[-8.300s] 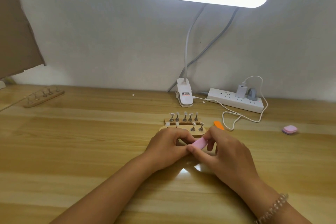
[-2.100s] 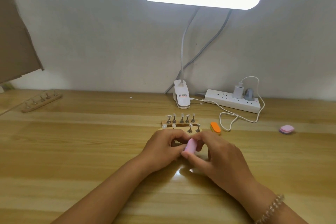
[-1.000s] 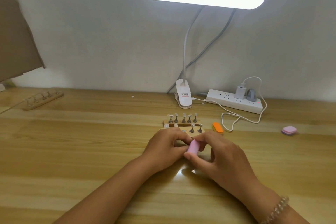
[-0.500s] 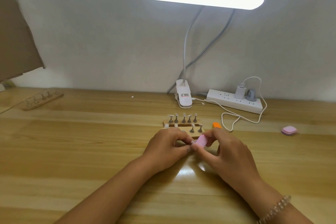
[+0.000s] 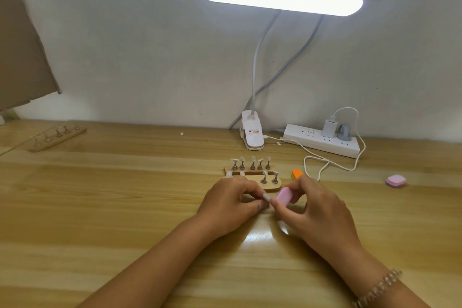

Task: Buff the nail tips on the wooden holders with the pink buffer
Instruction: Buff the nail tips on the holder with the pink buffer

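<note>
Left hand (image 5: 232,204): pinching a nail tip (image 5: 266,197), fingers curled.
Right hand (image 5: 317,210): gripping pink buffer (image 5: 283,196) against it.
Beyond the grip: wooden holders (image 5: 272,186), orange block (image 5: 297,174) lying.

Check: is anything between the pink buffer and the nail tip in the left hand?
Nothing visible. The pink buffer, gripped by the right hand, sits beside the nail tip pinched by the left hand; whether they touch is unclear.

Pink buffer (image 5: 283,196) tilted, just beside one loose tip (image 5: 266,197); two wooden holders (image 5: 250,172) behind carry other tips (image 5: 253,159) on pegs.
</note>
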Motion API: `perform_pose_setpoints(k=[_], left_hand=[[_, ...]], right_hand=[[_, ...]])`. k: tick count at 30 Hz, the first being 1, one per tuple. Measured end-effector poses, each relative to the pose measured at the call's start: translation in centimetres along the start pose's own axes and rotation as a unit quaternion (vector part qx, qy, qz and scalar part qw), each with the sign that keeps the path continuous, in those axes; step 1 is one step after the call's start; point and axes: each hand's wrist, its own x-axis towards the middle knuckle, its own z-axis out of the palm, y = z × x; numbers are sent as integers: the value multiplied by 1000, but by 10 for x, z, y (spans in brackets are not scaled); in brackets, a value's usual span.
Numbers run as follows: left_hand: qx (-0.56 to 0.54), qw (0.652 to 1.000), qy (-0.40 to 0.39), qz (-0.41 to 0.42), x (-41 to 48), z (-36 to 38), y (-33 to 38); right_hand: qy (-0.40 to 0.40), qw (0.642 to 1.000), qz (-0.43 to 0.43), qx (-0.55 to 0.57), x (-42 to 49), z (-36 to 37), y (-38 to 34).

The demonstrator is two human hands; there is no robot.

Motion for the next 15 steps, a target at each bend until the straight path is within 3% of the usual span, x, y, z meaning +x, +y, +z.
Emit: perform_pose_setpoints(k=[4,8,13,15], left_hand=[[0,1000,2,-2,-1,1,0],[15,999,11,26,-7,1,4],[29,990,136,3,9,-16,16],[29,989,142,-19,19,-25,14]], right_hand=[[-41,999,-20,-5,-4,3,-3],[18,994,62,88,6,0,9],[9,989,82,123,8,2,11],[7,988,85,125,9,2,11]])
